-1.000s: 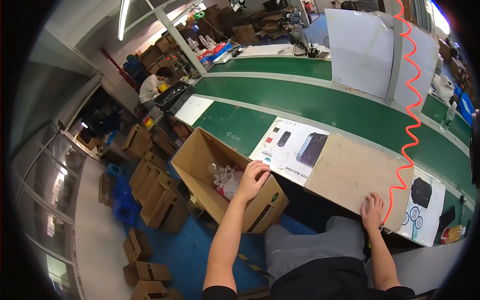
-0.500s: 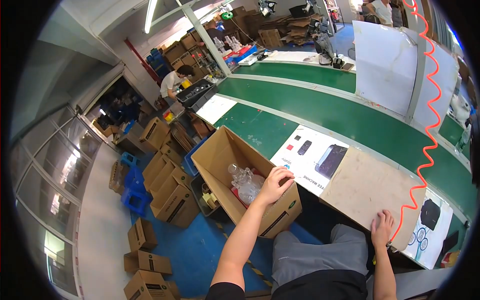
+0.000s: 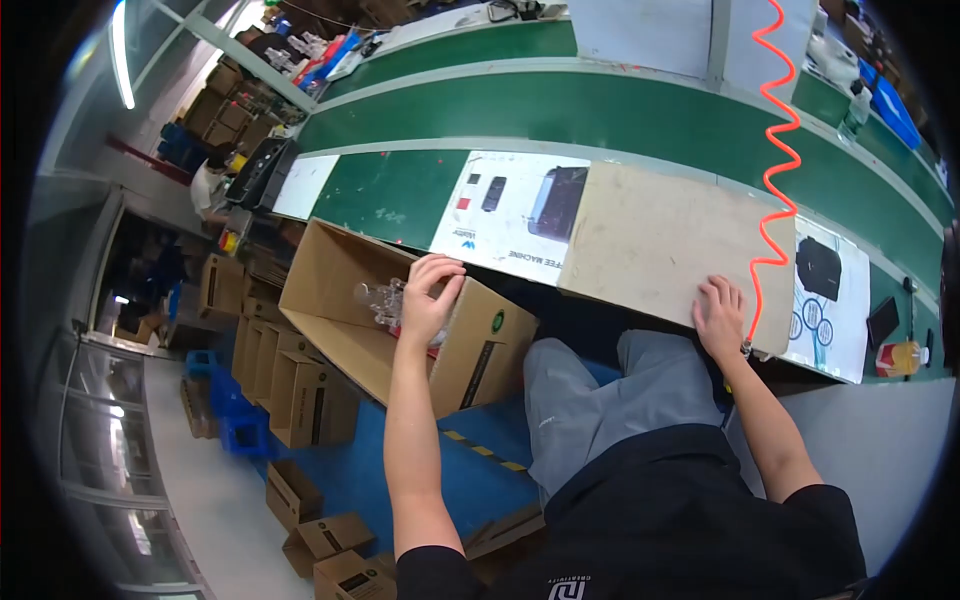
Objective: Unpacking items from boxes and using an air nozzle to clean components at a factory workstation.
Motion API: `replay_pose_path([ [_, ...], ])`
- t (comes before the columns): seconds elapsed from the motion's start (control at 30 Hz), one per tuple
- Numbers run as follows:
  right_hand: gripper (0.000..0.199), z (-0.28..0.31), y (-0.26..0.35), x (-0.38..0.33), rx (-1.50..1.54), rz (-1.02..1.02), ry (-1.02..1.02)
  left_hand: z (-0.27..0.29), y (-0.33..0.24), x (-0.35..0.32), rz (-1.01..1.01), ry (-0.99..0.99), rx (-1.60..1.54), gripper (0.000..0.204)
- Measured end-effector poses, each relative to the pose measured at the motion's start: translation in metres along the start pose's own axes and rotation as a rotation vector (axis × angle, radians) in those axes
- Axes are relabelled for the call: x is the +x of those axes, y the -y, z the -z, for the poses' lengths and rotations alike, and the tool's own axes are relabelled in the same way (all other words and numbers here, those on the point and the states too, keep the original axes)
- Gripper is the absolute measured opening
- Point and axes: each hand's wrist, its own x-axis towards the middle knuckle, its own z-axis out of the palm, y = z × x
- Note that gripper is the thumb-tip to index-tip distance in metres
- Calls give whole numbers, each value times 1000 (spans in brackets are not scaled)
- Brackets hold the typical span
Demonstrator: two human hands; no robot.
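Note:
An open cardboard box (image 3: 480, 355) stands tilted at the left of my legs, beside the bench. My left hand (image 3: 430, 295) is closed over its near upper edge, fingers curled on the rim. Inside the box lie clear plastic parts (image 3: 380, 300), partly hidden by that hand, with a bit of red beneath them. My right hand (image 3: 720, 318) lies with fingers spread on the front edge of a flat brown cardboard sheet (image 3: 670, 225) on the bench. Close by it hangs the lower end of a red coiled air hose (image 3: 783, 180).
Printed white cardboard sheets (image 3: 510, 215) lie either side of the brown one on the green workbench (image 3: 390, 195). At right are a drink bottle (image 3: 900, 358) and a dark phone-like slab (image 3: 883, 322). Several cardboard boxes (image 3: 310, 400) and blue stools (image 3: 240, 425) stand on the floor. Another person (image 3: 207, 190) is far left.
The view has swung to the right and down, so the bench and box appear further left. My left hand stays on the box rim and my right hand on the cardboard sheet.

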Motion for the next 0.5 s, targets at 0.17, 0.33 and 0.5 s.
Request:
replay_pose_path([
  [0.17,29,4,-1,-6,-12,6,-29,-9,0,9,11,64,-44,10],
  [0.33,29,7,-1,-8,-21,19,-23,-9,-2,6,30,62,-46,11],
  [0.5,29,7,2,-7,-22,23,-18,-9,-3,5,37,62,-35,11],
])
